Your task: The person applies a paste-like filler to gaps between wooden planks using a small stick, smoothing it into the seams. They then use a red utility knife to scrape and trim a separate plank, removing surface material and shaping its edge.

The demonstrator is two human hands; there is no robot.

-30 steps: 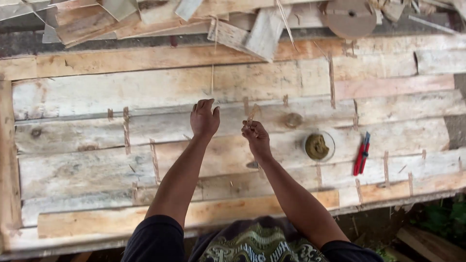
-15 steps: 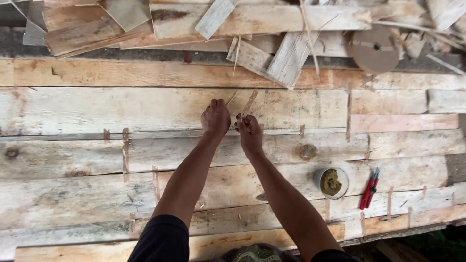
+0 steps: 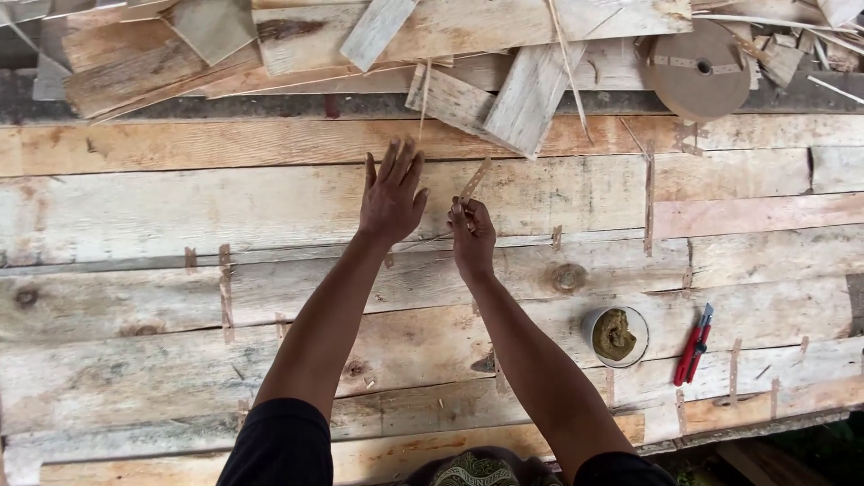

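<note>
Down on the plank worktop (image 3: pixel 180 207), a small round tin (image 3: pixel 616 336) holds a brownish-green paste. Just right of the tin lies a red-handled cutter (image 3: pixel 694 346). Far above the tin, at the worktop's far edge, a brown tape roll (image 3: pixel 699 58) rests among wood offcuts (image 3: pixel 504 90). Up and left of the tin, the right hand (image 3: pixel 472 236) pinches a thin, pale brown strip (image 3: pixel 474 180) that slants up from its fingertips. Left of it, the left hand (image 3: pixel 392 193) is spread flat, fingers loose, grasping nothing.
</note>
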